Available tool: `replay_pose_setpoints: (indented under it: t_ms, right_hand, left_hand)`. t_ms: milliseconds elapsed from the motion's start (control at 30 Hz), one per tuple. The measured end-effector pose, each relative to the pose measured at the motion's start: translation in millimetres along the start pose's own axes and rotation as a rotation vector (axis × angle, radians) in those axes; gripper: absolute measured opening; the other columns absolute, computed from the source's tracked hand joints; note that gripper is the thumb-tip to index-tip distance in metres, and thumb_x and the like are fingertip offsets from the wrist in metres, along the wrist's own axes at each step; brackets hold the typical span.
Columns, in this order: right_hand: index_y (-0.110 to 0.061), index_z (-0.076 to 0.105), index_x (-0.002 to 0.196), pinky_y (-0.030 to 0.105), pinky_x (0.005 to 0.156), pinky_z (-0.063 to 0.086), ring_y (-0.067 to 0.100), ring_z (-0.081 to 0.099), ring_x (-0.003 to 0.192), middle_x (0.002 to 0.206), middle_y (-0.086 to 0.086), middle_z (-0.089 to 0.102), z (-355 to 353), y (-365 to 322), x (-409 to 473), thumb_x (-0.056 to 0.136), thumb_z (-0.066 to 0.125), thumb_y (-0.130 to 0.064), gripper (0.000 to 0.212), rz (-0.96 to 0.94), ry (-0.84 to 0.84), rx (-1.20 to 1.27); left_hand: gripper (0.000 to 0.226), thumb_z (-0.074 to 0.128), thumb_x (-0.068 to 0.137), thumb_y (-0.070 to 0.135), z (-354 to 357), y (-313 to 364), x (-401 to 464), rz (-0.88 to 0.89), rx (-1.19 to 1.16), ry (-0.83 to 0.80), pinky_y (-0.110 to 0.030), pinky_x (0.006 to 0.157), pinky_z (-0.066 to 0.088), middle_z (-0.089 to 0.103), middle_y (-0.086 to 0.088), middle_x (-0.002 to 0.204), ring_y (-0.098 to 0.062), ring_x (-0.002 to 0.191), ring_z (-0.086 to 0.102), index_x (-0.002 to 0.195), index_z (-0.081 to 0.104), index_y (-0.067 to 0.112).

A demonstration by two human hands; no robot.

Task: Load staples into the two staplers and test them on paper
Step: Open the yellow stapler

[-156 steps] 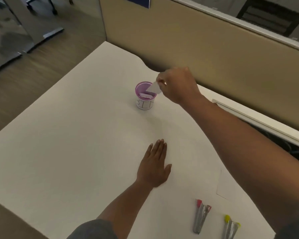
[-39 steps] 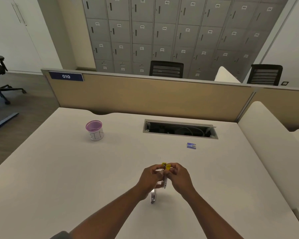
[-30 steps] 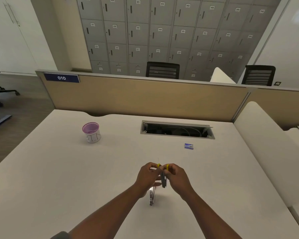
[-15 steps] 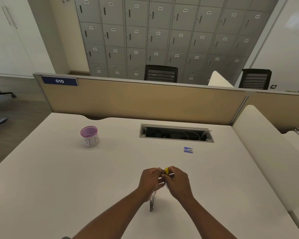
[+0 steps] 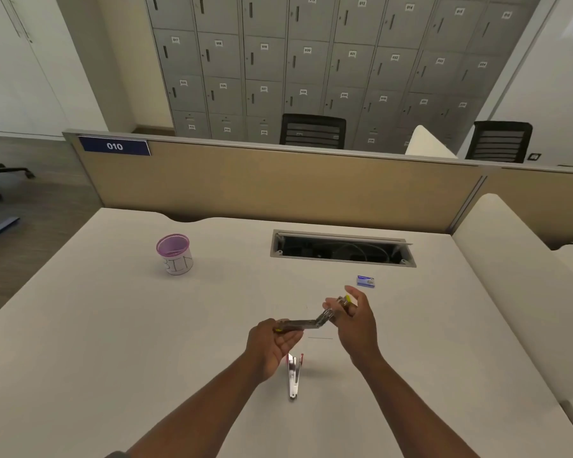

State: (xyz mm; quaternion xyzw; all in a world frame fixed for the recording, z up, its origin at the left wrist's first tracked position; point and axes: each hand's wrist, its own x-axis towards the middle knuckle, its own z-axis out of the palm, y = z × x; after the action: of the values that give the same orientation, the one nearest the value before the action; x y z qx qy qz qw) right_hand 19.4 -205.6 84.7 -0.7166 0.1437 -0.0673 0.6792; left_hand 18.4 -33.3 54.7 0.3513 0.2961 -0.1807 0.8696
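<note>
We hold the yellow stapler (image 5: 315, 322) unfolded above the tabletop (image 5: 113, 342). Our left grip (image 5: 273, 345) closes around one end, our right grip (image 5: 354, 320) pinches the yellow-tipped end, and the hinge sits between them. The red stapler (image 5: 293, 375) lies just below our left grip; the staple box (image 5: 365, 281) lies beyond the right.

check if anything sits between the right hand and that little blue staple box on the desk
Nothing visible does. The staple box lies just beyond the right hand, with only bare desk between them. That hand is busy, though: with the left hand it holds the yellow stapler swung open.
</note>
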Motion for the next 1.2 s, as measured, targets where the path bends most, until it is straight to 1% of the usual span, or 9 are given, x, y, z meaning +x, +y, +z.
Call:
replay_pose_setpoints:
  t_ms: [100,200,367,467,633,800,967,1067,1200]
  right_hand:
    - [-0.02,0.048,0.122,0.025,0.078,0.058,0.015,0.072,0.094,0.104,0.004,0.072,-5.3,1.6,7.6,0.097,0.052,-0.008,0.028,0.043,-0.059,0.104]
    - [-0.016,0.057,0.119,0.025,0.076,0.058,0.016,0.072,0.093,0.105,0.008,0.066,-11.1,1.0,15.3,0.097,0.051,-0.006,0.025,0.04,-0.089,0.081]
    - [-0.025,0.057,0.122,0.019,0.07,0.057,0.015,0.072,0.09,0.104,0.004,0.068,-14.7,-6.1,24.8,0.095,0.055,-0.007,0.033,0.024,-0.113,-0.02]
    - [-0.025,0.056,0.115,0.02,0.067,0.057,0.013,0.073,0.086,0.102,0.001,0.07,-13.0,-12.2,26.9,0.093,0.059,-0.008,0.029,0.015,-0.093,-0.006]
    - [-0.029,0.055,0.103,0.016,0.066,0.056,0.006,0.072,0.078,0.088,-0.011,0.073,-4.5,-15.7,20.7,0.09,0.065,-0.019,0.019,-0.081,-0.087,-0.15]
    - [-0.033,0.058,0.089,0.001,0.061,0.045,-0.014,0.063,0.076,0.082,-0.022,0.067,-0.3,-18.2,18.9,0.088,0.067,-0.025,0.012,-0.244,-0.048,-0.393]
    - [-0.017,0.067,0.102,-0.007,0.063,0.039,-0.016,0.056,0.063,0.085,-0.017,0.063,0.2,-12.9,17.6,0.092,0.063,-0.02,0.012,-0.426,-0.039,-0.569]
    - [-0.014,0.067,0.106,-0.004,0.061,0.042,-0.006,0.061,0.061,0.086,-0.007,0.07,1.3,-11.3,16.1,0.093,0.062,-0.017,0.015,-0.485,-0.03,-0.609]
    - [-0.013,0.067,0.109,0.004,0.069,0.045,0.014,0.071,0.078,0.092,0.003,0.075,2.7,-10.6,14.5,0.094,0.061,-0.018,0.018,-0.522,-0.024,-0.635]
  left_hand:
    - [0.035,0.03,0.082,-0.009,-6.3,0.6,3.2,-0.041,0.021,-0.032,-0.038,0.061,0.062,0.068,-0.035,0.096,-0.042,0.08,0.073,0.105,0.055,-0.016]
    - [0.042,0.034,0.078,-0.002,-8.6,1.9,7.0,-0.09,0.14,-0.093,-0.037,0.064,0.061,0.071,-0.03,0.101,-0.037,0.087,0.073,0.108,0.061,-0.016]
    - [0.03,0.054,0.085,0.018,0.1,6.6,8.3,-0.129,0.561,-0.217,-0.03,0.068,0.058,0.074,-0.019,0.103,-0.029,0.087,0.073,0.101,0.073,0.001]
    - [0.029,0.059,0.087,0.026,15.9,6.4,6.7,-0.117,0.645,-0.311,-0.032,0.074,0.056,0.074,-0.018,0.105,-0.028,0.088,0.073,0.106,0.071,0.008]
    - [0.041,0.038,0.104,0.033,41.7,1.8,2.8,-0.118,0.554,-0.352,-0.029,0.072,0.055,0.075,-0.009,0.096,-0.018,0.08,0.071,0.108,0.07,0.008]
    - [0.038,0.039,0.104,0.027,53.0,-4.9,-4.1,-0.104,0.363,-0.33,-0.027,0.059,0.049,0.068,-0.005,0.075,-0.014,0.061,0.06,0.098,0.066,0.002]
    - [0.035,0.041,0.104,0.025,55.4,-7.5,-6.7,-0.064,0.328,-0.318,-0.029,0.06,0.048,0.068,-0.007,0.071,-0.016,0.061,0.058,0.093,0.065,0.003]
    - [0.035,0.042,0.104,0.025,54.6,-8.2,-5.6,-0.029,0.356,-0.297,-0.031,0.063,0.048,0.066,-0.007,0.07,-0.017,0.063,0.056,0.091,0.067,0.003]
    - [0.035,0.044,0.103,0.026,52.7,-10.0,-4.0,-0.006,0.363,-0.273,-0.031,0.062,0.049,0.062,-0.009,0.069,-0.018,0.063,0.054,0.089,0.068,0.004]
